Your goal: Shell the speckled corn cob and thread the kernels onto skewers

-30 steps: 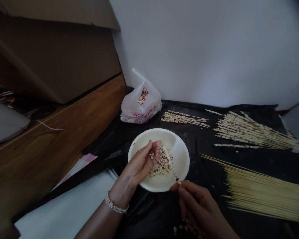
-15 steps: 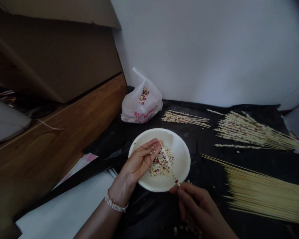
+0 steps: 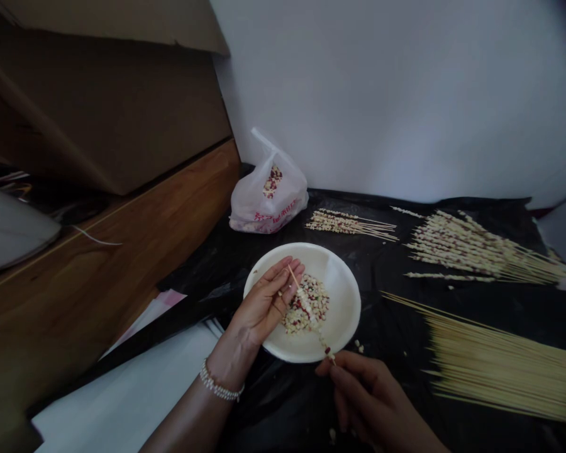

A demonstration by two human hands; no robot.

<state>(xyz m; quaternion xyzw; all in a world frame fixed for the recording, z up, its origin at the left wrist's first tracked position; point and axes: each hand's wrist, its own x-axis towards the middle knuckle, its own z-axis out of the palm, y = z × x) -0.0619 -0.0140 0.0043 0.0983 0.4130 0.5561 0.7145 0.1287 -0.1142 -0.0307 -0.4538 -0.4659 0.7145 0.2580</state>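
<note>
A white bowl (image 3: 344, 302) holds a heap of small cream and dark red kernels (image 3: 317, 296). Over its left part my left hand (image 3: 264, 302) is palm up, fingers cupped, with a few kernels in it. My right hand (image 3: 368, 390) pinches the lower end of a thin skewer (image 3: 305, 304) at the bowl's near rim. Cream and red pieces are threaded along the skewer, and its bare tip points up and left at my left fingers.
Behind the bowl stands a plastic bag (image 3: 268, 201) of kernels. Threaded skewers (image 3: 457, 245) and a smaller bunch (image 3: 334, 222) lie on black sheeting, with bare skewers (image 3: 504, 365) at right. Cardboard (image 3: 122, 107) and a wooden board (image 3: 170, 214) flank the left.
My right hand has shifted slightly left with the skewer, whose tip has moved left over my left fingers. My left hand has barely moved.
</note>
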